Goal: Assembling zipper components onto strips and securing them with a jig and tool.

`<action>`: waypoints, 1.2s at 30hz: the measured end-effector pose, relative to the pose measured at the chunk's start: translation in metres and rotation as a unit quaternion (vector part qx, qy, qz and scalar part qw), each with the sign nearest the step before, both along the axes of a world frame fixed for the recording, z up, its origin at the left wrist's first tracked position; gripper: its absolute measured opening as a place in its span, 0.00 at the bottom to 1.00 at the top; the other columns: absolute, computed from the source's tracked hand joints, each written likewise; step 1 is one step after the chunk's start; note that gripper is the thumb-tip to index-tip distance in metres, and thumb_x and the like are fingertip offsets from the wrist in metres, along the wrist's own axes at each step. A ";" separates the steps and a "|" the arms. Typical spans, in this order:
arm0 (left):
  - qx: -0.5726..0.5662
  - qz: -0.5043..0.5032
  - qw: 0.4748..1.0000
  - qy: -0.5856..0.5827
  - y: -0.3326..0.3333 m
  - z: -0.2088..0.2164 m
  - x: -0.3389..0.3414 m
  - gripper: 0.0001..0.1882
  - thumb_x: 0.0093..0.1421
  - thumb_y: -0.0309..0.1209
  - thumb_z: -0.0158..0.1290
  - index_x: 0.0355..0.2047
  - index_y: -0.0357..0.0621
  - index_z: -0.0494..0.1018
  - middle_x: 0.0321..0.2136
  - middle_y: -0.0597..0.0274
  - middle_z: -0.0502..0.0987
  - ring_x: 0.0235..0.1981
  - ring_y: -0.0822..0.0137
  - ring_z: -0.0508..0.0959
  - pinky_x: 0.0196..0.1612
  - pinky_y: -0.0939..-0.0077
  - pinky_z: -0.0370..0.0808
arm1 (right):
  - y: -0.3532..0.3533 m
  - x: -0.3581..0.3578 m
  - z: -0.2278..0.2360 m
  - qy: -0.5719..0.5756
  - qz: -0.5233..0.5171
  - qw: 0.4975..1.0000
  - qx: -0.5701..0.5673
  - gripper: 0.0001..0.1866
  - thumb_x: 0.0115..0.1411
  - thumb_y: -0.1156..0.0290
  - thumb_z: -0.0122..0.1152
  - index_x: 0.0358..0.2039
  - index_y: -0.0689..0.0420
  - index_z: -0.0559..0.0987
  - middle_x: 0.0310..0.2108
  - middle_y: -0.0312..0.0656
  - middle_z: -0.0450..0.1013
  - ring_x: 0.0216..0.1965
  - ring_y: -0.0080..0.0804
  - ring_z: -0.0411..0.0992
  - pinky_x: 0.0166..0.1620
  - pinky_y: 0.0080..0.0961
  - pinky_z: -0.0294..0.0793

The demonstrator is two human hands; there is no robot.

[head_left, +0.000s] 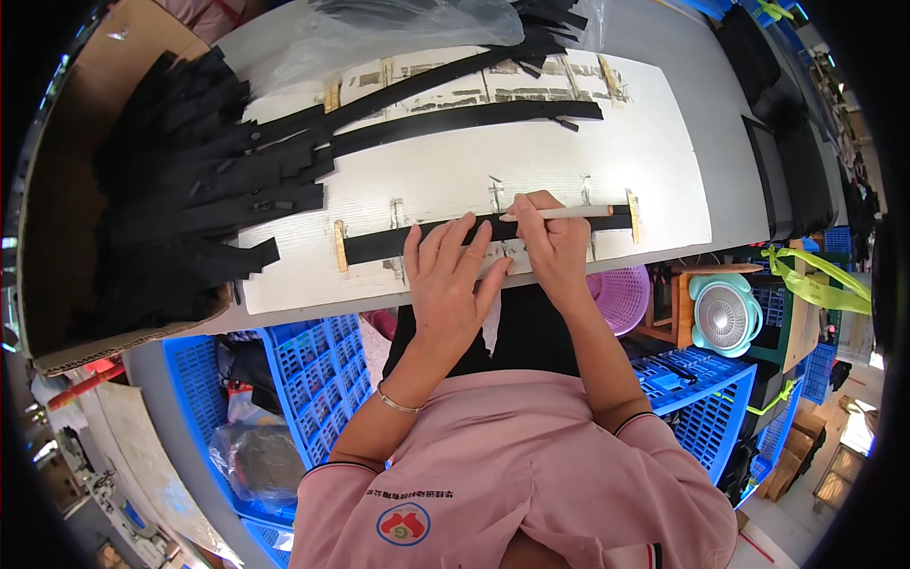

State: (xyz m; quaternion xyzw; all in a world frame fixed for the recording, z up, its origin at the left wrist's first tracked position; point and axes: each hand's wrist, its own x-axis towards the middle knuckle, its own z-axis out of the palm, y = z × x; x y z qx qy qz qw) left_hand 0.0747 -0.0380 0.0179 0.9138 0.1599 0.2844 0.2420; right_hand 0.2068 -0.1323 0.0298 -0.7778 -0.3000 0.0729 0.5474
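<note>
A black zipper strip [370, 248] lies straight across the white board [654, 142], between two yellowish tape marks near the board's front edge. My left hand [448, 275] rests on it with the fingers spread, the fingertips lying on the strip. To its right, my right hand [555, 248] grips a white pencil [578, 212], its tip pointing left at the strip near my left fingers. Dark marks show on the board around the strip. Farther back, another black zipper strip [474, 121] with a small pull near its right end lies on the board.
At left, a cardboard box [47, 190] holds a heap of black zipper strips [180, 209] spilling onto the board. Clear plastic film [408, 38] covers the far edge. Black cases [796, 171] stand at right. Blue crates [322, 370], a purple basket [621, 299] and a small fan [725, 316] sit below table level.
</note>
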 end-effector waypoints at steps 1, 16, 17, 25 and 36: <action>0.000 0.005 1.000 0.002 0.000 -0.001 0.000 0.22 0.58 0.37 0.65 0.51 0.41 0.80 0.55 0.56 0.77 0.57 0.56 0.73 0.68 0.48 0.57 | -0.001 0.000 -0.001 0.001 -0.003 1.000 0.001 0.12 0.69 0.69 0.57 0.32 0.64 0.81 0.19 0.43 0.74 0.18 0.27 0.70 0.25 0.26 0.68; 0.040 0.014 0.999 -0.003 -0.003 -0.004 0.002 0.22 0.56 0.35 0.67 0.51 0.47 0.81 0.55 0.60 0.78 0.57 0.56 0.74 0.68 0.51 0.59 | -0.022 0.002 0.009 0.028 0.050 0.995 0.079 0.13 0.67 0.69 0.59 0.27 0.63 0.79 0.16 0.41 0.72 0.18 0.26 0.71 0.24 0.27 0.67; 0.049 0.018 0.999 -0.004 -0.003 -0.005 0.002 0.22 0.56 0.35 0.67 0.51 0.46 0.81 0.54 0.59 0.78 0.56 0.57 0.75 0.68 0.50 0.59 | -0.032 0.006 0.016 0.058 0.038 0.992 0.104 0.13 0.68 0.70 0.59 0.28 0.65 0.81 0.17 0.37 0.73 0.20 0.18 0.69 0.25 0.23 0.66; 0.061 0.032 0.998 -0.006 -0.006 -0.002 0.006 0.19 0.58 0.35 0.66 0.49 0.45 0.81 0.52 0.59 0.78 0.54 0.57 0.75 0.68 0.50 0.59 | -0.082 0.071 0.002 0.082 -0.069 0.990 0.097 0.16 0.71 0.68 0.58 0.28 0.64 0.82 0.21 0.33 0.72 0.23 0.14 0.64 0.27 0.17 0.62; -0.045 -0.038 0.997 -0.058 -0.060 0.010 0.096 0.10 0.58 0.28 0.63 0.41 0.43 0.82 0.44 0.61 0.81 0.47 0.58 0.78 0.66 0.52 0.63 | -0.078 0.074 -0.015 0.066 -0.052 0.993 0.088 0.16 0.70 0.64 0.58 0.31 0.62 0.83 0.17 0.35 0.72 0.20 0.18 0.67 0.25 0.21 0.64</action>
